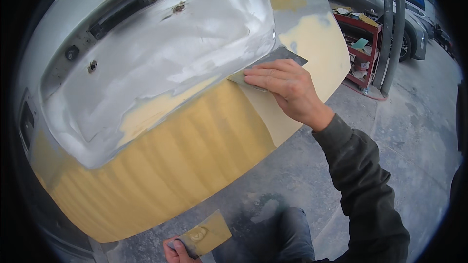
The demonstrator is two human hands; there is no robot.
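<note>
My right hand (pixel 296 90) presses a dark flat filler spreader (pixel 288 55) against the tailgate (pixel 180 158), its fingers stretched over the blade and the thumb hidden beneath. The blade's left corner looks yellowish green and lies beside the lower rim of the recess. Under the hand, smooth pale yellow filler (pixel 273 114) meets darker, streaky yellow filler to its left. Low in the picture, my left hand (pixel 180 252) grips a yellowish filler board (pixel 217 231) by its grey end. A small lump of filler (pixel 198 234) sits on that board.
The tailgate's grey recess (pixel 161 63) holds a dark handle strip (pixel 124 12) and several holes. At the right stand a red tool cart (pixel 363 51) with assorted items, grey posts (pixel 392 34) and a parked grey car (pixel 414 24). Concrete floor (pixel 409 122) runs below.
</note>
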